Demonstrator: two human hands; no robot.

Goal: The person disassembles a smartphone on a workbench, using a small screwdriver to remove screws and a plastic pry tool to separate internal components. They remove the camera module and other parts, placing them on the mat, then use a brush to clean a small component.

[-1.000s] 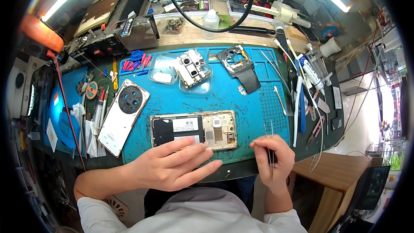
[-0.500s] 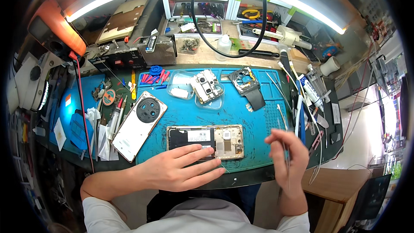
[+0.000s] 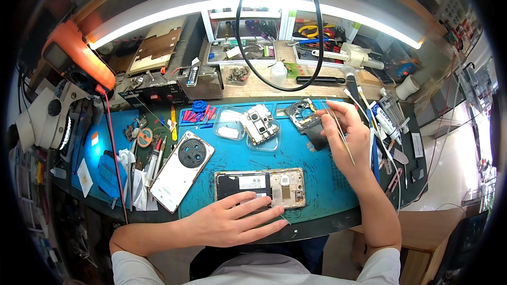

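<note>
An opened phone body (image 3: 289, 200) lies on the blue mat, its black battery (image 3: 228, 183) on the left and a bare metal bay on the right. My left hand (image 3: 227, 222) rests across its near edge, fingers stretched out and slightly spread. A thin strand shows by those fingertips; its kind cannot be made out. Raised over the mat's right side, my right hand (image 3: 353, 134) pinches metal tweezers (image 3: 345, 145). Close by the right fingers is a black phone part with a flap (image 3: 316, 136). Left of it a phone circuit board (image 3: 259, 123) sits over a clear plastic box (image 3: 263, 146).
A white phone back cover (image 3: 173, 182) with a round camera ring lies left of the body. Further left are pens, tissue and a solder spool (image 3: 144, 138). White cables and a glue tube (image 3: 384, 121) line the right. A black cable loop (image 3: 320, 47) hangs overhead.
My right hand has moved up and away from me with the tweezers, to beside the black phone part. My left hand stays on the phone body. The whole view has shifted slightly.
</note>
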